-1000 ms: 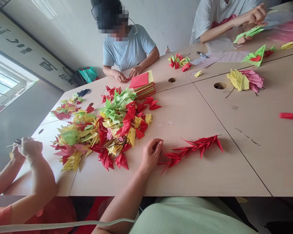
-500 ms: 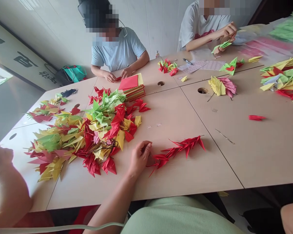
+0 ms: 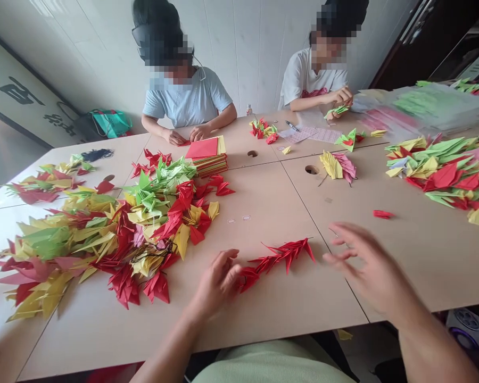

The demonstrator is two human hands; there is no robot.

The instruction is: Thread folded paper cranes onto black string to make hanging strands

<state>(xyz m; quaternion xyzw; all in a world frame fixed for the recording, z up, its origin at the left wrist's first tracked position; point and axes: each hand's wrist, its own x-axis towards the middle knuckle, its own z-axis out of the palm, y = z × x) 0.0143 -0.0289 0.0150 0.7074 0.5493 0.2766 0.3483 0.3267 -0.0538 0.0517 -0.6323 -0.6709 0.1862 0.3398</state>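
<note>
A string of red folded paper cranes (image 3: 285, 255) lies slantwise on the table in front of me. My left hand (image 3: 217, 282) is at its near left end, fingers loosely bent and thumb apart; whether it touches the thread is hidden. To the right of the string, my right hand (image 3: 363, 260) hovers over the table with fingers spread, slightly blurred and holding nothing visible. The tip of a thin needle (image 3: 332, 230) shows by its fingertips, the rest being mostly covered by the hand. Beyond that hand lies a small red folded paper piece (image 3: 382, 214).
A large heap of coloured paper cranes (image 3: 115, 229) covers the left side, with a stack of square paper (image 3: 207, 154) behind it. Another crane pile (image 3: 451, 170) is at right. Two co-workers sit opposite, one holding green folded paper (image 3: 337, 111). The tabletop has round holes (image 3: 312, 169).
My right hand has come in from the lower right over the needle. My left hand has loosened from its pinch. The view has shifted, and another person's arm at left is nearly gone.
</note>
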